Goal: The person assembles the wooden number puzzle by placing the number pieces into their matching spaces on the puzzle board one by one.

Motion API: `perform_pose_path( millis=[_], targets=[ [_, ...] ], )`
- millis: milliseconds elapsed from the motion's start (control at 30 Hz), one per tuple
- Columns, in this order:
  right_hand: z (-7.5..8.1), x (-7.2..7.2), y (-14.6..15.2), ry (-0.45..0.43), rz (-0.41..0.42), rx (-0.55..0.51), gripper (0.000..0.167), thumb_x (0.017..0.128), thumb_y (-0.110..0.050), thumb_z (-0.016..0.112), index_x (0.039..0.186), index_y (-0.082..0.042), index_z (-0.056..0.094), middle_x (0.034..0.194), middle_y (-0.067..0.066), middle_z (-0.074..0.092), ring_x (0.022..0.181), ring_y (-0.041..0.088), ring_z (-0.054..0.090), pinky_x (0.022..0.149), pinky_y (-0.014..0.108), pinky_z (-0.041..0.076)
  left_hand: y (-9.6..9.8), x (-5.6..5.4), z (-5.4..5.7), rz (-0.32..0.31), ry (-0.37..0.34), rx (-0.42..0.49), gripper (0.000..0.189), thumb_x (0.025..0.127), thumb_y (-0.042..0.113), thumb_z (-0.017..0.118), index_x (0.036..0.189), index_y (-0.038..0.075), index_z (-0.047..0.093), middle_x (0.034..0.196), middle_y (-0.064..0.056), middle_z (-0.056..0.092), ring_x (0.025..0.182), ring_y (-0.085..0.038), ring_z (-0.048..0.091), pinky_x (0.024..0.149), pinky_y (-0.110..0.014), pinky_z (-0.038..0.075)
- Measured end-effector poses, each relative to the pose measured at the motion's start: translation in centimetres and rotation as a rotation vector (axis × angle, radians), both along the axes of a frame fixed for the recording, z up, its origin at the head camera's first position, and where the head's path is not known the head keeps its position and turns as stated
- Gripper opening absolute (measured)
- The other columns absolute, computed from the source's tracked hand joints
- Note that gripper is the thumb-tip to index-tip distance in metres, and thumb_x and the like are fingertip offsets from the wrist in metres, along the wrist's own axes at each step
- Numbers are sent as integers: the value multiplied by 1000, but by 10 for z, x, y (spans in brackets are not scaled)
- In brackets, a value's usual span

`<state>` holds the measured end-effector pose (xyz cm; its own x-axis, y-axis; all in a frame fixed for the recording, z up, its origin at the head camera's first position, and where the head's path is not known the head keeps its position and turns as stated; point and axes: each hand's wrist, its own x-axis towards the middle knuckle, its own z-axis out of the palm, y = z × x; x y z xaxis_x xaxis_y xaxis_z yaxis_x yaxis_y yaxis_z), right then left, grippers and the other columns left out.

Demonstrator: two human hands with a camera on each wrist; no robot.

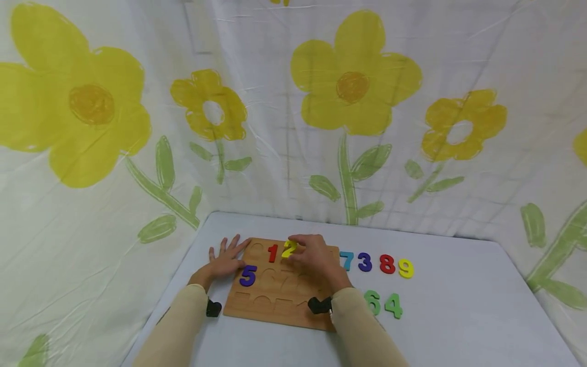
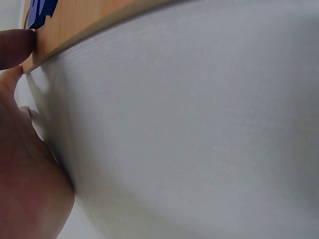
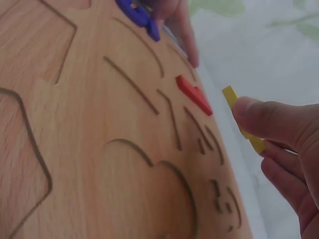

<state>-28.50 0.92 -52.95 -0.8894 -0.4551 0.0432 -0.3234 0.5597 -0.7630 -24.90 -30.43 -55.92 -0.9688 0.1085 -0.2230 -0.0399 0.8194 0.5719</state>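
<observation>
My right hand (image 1: 316, 255) pinches a yellow number 2 (image 1: 289, 248) between thumb and fingers near the top edge of a wooden number board (image 1: 257, 308). In the right wrist view the yellow 2 (image 3: 258, 144) is held apart from the board's surface. My left hand (image 1: 225, 261) lies with fingers spread at the board's left edge, its thumb near a purple number 5 (image 1: 248, 276). The left wrist view shows the thumb (image 2: 17, 49) touching the board's side. A red number 1 (image 1: 272, 253) sits on the board, left of the 2.
Right of the board lie a blue 7 (image 1: 346, 260), a purple 3 (image 1: 365, 262), a red 8 (image 1: 387, 264) and a yellow 9 (image 1: 405, 268). Closer in are a green 6 (image 1: 372, 302) and a green 4 (image 1: 394, 306). A flowered curtain (image 1: 266, 173) hangs behind the white table (image 1: 458, 316).
</observation>
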Motion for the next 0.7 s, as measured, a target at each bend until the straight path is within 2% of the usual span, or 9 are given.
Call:
perform_pose_path(
  millis=[100,200,333,633,700],
  targets=[
    [-4,0,-2,-33,0,5,53,96,-19,84,147,-16,71,147,6,71,134,30,62,113,51,57,3,3,8,8,-3,7,82,96,28,58,173,21,32,183,-24,4,165,-58,-15,121,-81,-23],
    [-7,0,-4,-22,7,32,53,95,-20,86,146,-16,72,143,5,73,132,29,64,114,51,56,5,5,14,10,-21,0,83,95,24,59,173,19,32,183,-25,4,165,-58,-15,121,-80,-23],
    [-14,-1,-6,32,24,86,53,94,-21,87,145,-14,72,143,6,74,134,29,65,119,53,52,6,4,13,9,-34,-13,83,96,23,58,174,17,30,183,-25,3,166,-57,-15,122,-80,-22],
    [-24,-2,-10,64,16,154,55,96,-24,85,148,-17,70,147,6,72,137,31,63,121,54,50,7,5,15,14,-41,-35,84,96,23,60,174,17,30,184,-22,3,166,-56,-16,122,-81,-20],
    [-26,-2,-10,73,24,153,56,96,-24,85,149,-16,69,147,6,72,136,31,63,121,54,50,5,3,10,13,-36,-27,84,96,23,58,174,17,29,184,-22,1,166,-56,-17,122,-80,-21]
  ],
)
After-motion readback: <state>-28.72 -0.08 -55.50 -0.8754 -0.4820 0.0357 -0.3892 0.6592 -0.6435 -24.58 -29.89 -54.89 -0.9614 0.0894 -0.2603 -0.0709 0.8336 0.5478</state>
